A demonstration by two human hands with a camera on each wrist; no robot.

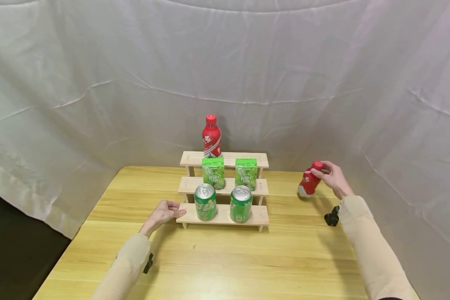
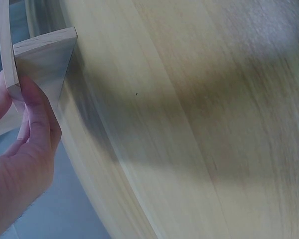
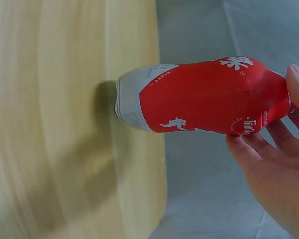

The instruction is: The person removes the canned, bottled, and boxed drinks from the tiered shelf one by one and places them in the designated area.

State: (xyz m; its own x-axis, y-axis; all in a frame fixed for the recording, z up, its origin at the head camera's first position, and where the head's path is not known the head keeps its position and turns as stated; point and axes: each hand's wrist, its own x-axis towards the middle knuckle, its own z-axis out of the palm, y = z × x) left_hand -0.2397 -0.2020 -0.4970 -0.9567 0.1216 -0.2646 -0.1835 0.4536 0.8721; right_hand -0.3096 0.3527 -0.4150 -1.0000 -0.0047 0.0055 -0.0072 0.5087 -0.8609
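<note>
A three-step wooden rack (image 1: 223, 214) stands mid-table. On its top step stands a red bottle (image 1: 211, 136), on the middle step two green cartons (image 1: 213, 172) (image 1: 246, 173), on the bottom step two green cans (image 1: 205, 202) (image 1: 241, 203). My left hand (image 1: 164, 212) grips the left end of the bottom step (image 2: 37, 55), thumb on its edge. At the right, my right hand (image 1: 331, 177) holds a second red bottle (image 1: 309, 179) by its neck and cap, tilted, its base on the table. The right wrist view shows that red bottle (image 3: 204, 97) with my fingers (image 3: 261, 154) round the neck.
The wooden table (image 1: 217, 254) is closed in by a white cloth backdrop (image 1: 135, 83) on three sides. The tilted bottle stands near the table's back right edge (image 3: 154, 164). A dark floor gap lies at the left.
</note>
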